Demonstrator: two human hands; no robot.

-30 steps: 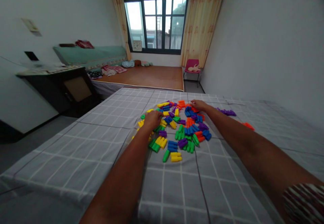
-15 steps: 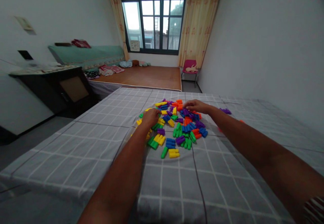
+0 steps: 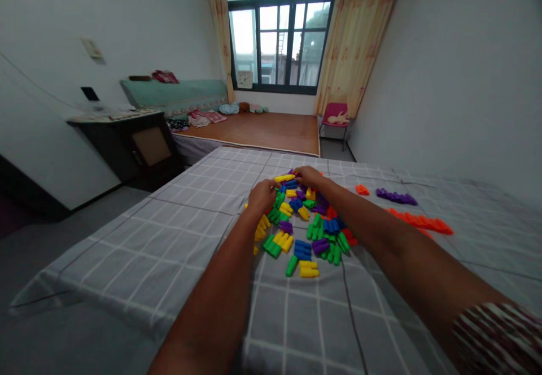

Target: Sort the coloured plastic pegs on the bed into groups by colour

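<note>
A loose heap of plastic bullet-shaped building blocks lies on the checked cloth, with yellow blocks, green blocks, blue blocks and purple blocks. My left hand is at the heap's left side, fingers curled by the green pieces; their tips are partly hidden. At the far edge, my right hand bends its fingers down beside purple pieces. What either hand pinches is too small to make out. Between the fingertips lies a yellow strip.
To the right lie a joined purple row, a long orange row and a small orange piece. Beyond the cloth-covered surface are a bed, a dark cabinet and a pink chair.
My right hand has moved leftward across the far side of the heap, closer to my left hand. The view has turned left, bringing the joined rows at right into sight.
</note>
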